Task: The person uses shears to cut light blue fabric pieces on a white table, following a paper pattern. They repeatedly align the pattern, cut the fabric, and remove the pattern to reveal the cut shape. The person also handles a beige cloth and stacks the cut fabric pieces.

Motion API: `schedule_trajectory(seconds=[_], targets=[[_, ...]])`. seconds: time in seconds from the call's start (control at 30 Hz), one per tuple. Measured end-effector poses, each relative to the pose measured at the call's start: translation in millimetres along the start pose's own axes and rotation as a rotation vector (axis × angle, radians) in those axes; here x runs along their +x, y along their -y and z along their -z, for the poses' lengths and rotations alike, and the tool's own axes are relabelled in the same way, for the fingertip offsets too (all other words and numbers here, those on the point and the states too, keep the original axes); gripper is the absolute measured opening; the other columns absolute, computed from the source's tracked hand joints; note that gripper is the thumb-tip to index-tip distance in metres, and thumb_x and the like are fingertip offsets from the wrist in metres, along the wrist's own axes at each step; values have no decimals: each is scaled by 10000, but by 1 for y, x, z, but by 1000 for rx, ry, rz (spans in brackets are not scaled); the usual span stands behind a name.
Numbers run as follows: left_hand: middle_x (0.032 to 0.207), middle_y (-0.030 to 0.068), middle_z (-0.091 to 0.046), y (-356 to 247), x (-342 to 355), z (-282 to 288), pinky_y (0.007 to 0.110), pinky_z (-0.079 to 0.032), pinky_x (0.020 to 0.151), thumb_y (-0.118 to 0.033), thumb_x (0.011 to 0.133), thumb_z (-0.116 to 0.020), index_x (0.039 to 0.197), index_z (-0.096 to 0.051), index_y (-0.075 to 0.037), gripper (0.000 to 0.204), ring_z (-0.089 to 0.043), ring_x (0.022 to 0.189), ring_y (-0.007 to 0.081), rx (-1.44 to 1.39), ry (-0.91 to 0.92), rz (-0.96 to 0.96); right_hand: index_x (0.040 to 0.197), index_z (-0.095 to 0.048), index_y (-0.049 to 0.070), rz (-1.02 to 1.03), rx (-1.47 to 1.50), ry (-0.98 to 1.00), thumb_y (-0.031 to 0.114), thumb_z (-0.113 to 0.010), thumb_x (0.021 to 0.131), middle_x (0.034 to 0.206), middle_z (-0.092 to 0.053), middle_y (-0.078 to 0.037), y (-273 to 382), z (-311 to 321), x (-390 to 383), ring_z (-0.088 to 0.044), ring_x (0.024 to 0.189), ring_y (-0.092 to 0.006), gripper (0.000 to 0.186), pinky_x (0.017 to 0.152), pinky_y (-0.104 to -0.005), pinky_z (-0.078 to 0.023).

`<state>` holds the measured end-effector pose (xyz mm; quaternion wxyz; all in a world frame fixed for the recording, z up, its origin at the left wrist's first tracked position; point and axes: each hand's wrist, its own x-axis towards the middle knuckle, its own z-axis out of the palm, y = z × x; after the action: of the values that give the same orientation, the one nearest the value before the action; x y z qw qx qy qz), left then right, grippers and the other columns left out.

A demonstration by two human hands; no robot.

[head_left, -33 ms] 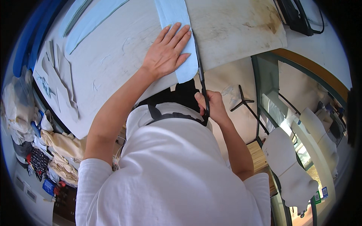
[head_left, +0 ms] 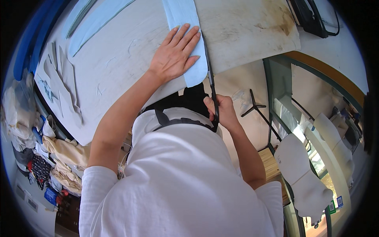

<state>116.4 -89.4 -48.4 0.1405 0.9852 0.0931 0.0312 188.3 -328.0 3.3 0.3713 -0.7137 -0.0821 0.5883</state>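
A light blue strip of fabric (head_left: 196,76) lies across the table, its rounded near end hanging a little over the edge. My left hand (head_left: 172,59) presses flat on it, fingers stretched out and slightly apart. Along the strip's right edge run long dark scissors (head_left: 212,83), blades pointing away from me. Their handles are in my right hand (head_left: 224,110), just off the table's near edge, with the fingers wrapped round them. How far the blades are apart I cannot tell.
More light blue fabric pieces (head_left: 98,29) lie at the far left of the pale table (head_left: 130,59). Nearer are white paper-like strips (head_left: 65,81). Piled cloth (head_left: 65,154) sits at the lower left. A black device (head_left: 316,19) stands far right; a dress form (head_left: 300,170) is at right.
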Motion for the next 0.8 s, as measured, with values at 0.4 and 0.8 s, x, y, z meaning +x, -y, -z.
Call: schedule_trajectory(seconds=[0.4,0.8], targets=[[1596,86,-331,1,-1,-3,444,-181,1234,-422,1012,-449,1499,-395,-59,611,-255,1489,295,32,16,-2,650,-580,8,-22,-39,-60,449,-735,900,501,-514,-12,0,-6,0,-522,440,-107,530,438,-288,-417],[1593,91,-334,1,0,-2,447,-186,1231,-411,1002,-469,1491,-405,-56,607,-259,1487,302,8,-2,-2,651,-598,11,-33,76,-37,442,-741,894,493,-529,-20,-6,-1,3,-527,429,-106,515,423,-268,-411]])
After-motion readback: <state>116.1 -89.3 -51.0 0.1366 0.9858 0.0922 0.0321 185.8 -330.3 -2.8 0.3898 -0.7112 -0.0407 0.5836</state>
